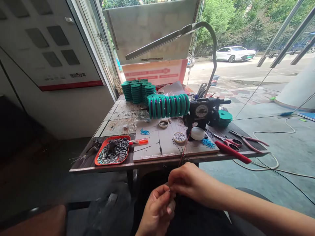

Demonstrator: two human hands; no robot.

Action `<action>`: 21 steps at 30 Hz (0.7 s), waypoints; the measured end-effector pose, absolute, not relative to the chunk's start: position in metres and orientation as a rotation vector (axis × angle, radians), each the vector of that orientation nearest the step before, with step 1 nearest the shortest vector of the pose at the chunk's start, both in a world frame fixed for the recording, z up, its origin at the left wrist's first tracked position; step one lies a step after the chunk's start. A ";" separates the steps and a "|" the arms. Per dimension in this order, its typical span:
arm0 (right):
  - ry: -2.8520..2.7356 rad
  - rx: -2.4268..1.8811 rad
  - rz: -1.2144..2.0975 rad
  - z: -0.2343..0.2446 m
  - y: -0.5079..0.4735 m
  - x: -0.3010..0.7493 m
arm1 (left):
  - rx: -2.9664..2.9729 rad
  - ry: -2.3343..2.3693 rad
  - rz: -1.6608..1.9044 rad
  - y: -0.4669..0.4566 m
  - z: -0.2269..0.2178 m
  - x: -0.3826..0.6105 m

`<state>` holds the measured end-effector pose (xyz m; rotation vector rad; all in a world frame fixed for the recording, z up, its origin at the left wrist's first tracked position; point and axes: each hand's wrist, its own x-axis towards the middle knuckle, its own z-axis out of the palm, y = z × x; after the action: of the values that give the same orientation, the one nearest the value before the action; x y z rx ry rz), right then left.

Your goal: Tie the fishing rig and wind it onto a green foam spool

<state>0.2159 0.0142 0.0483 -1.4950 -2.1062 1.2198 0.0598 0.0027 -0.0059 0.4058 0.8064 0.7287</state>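
Above my lap and just below the table's front edge, my left hand [158,208] and my right hand [185,182] meet at the fingertips. The left thumb and forefinger pinch a tiny shiny thing, too small to make out. My right hand is closed beside it, its fingertips bent down against the left ones. A thin red line [186,147] runs from the winding device [200,113] over the table edge to my right hand. Green spools [168,106] sit in a row on the device's shaft. A white dish of small beads [179,137] stands in front.
An orange tray [96,160] with dark weights and small metal parts stands left, an orange marker [139,141] beside it. Scissors [231,142], pliers [248,141] and a red-handled tool [232,152] lie right. Behind are stacked green spools [136,93] and a curved lamp arm [213,49].
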 end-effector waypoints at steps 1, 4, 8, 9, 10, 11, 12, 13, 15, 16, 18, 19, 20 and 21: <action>-2.115 -1.496 1.221 0.049 0.015 0.216 | 0.413 0.805 0.730 0.002 -0.006 0.060; -2.123 -1.499 1.230 0.052 0.015 0.215 | 0.439 0.797 0.733 0.003 -0.006 0.060; -2.120 -1.496 1.223 0.052 0.013 0.215 | 0.425 0.776 0.748 0.003 -0.009 0.060; -2.122 -1.495 1.223 0.052 0.013 0.215 | 0.418 0.771 0.754 0.003 -0.009 0.060; -2.125 -1.496 1.219 0.051 0.013 0.215 | 0.413 0.765 0.757 0.003 -0.010 0.060; -2.128 -1.498 1.215 0.050 0.013 0.215 | 0.411 0.762 0.759 0.003 -0.010 0.060; -2.130 -1.503 1.209 0.050 0.013 0.215 | 0.412 0.761 0.758 0.003 -0.010 0.060; -2.130 -1.506 1.202 0.049 0.013 0.215 | 0.414 0.765 0.755 0.003 -0.011 0.060; -2.126 -1.506 1.192 0.049 0.014 0.215 | 0.407 0.782 0.745 0.004 -0.010 0.060; -2.122 -1.501 1.192 0.050 0.014 0.216 | 0.395 0.793 0.740 0.004 -0.010 0.061; -2.104 -1.485 1.201 0.051 0.012 0.216 | 0.355 0.799 0.733 0.005 -0.010 0.061; -2.085 -1.477 1.200 0.051 0.010 0.217 | 0.332 0.792 0.734 0.006 -0.010 0.061; -2.052 -1.473 1.181 0.050 0.007 0.217 | 0.311 0.776 0.737 0.006 -0.009 0.062; -2.006 -1.471 1.143 0.048 0.004 0.218 | 0.291 0.754 0.739 0.005 -0.009 0.062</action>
<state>0.2177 0.0036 0.0481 -1.4710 -2.0060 1.1430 0.0623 0.0053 -0.0092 0.2908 0.7545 0.7391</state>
